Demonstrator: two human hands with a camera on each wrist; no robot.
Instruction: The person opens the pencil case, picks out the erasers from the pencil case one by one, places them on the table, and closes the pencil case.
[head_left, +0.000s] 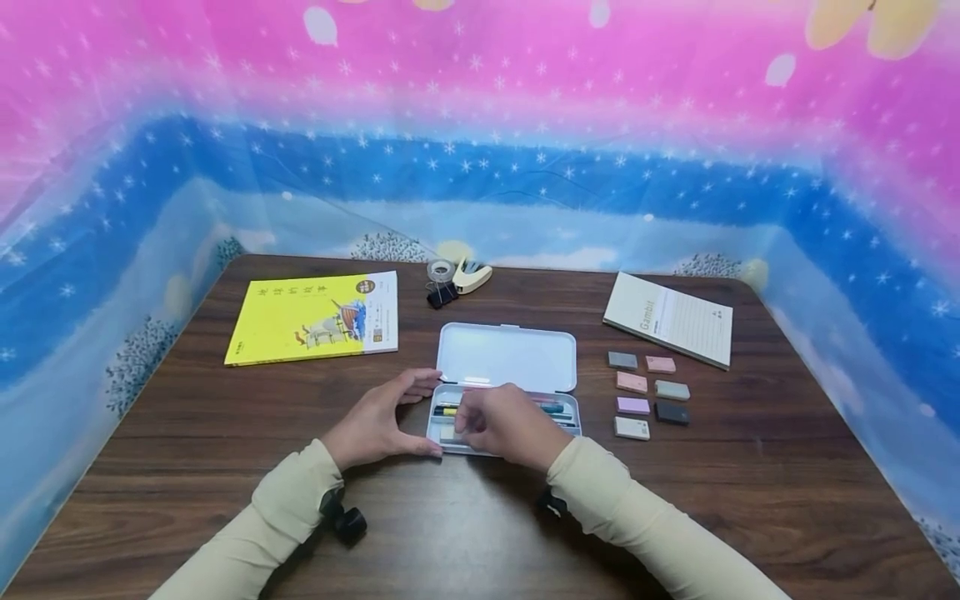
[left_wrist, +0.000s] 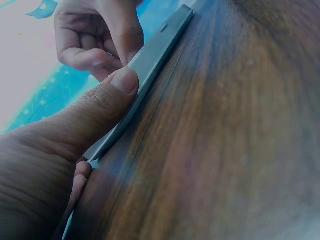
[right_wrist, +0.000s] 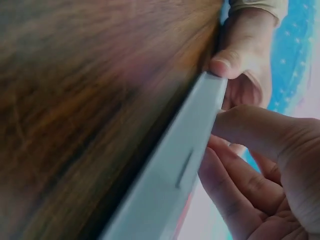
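Note:
A white pencil case [head_left: 506, 350] lies with its lid raised toward the back. Pens and pencils [head_left: 555, 408] lie in its tray, and a small pale block [head_left: 447, 434] shows in the front left part. My left hand [head_left: 382, 421] grips the case's left end, thumb at the front corner and fingers at the rear. In the left wrist view the thumb [left_wrist: 112, 95] presses on the case's edge. My right hand [head_left: 510, 425] reaches down into the tray with bent fingers. The case's front wall [right_wrist: 167, 165] hides its fingertips, so I cannot tell whether they pinch anything.
Several small erasers [head_left: 632, 382] in mixed colours lie right of the case. Behind them is a cream notebook [head_left: 675, 321]. A yellow book [head_left: 300, 321] lies at the back left. Tape [head_left: 440, 271], a black binder clip [head_left: 442, 294] and a cream stapler [head_left: 474, 277] sit at the back.

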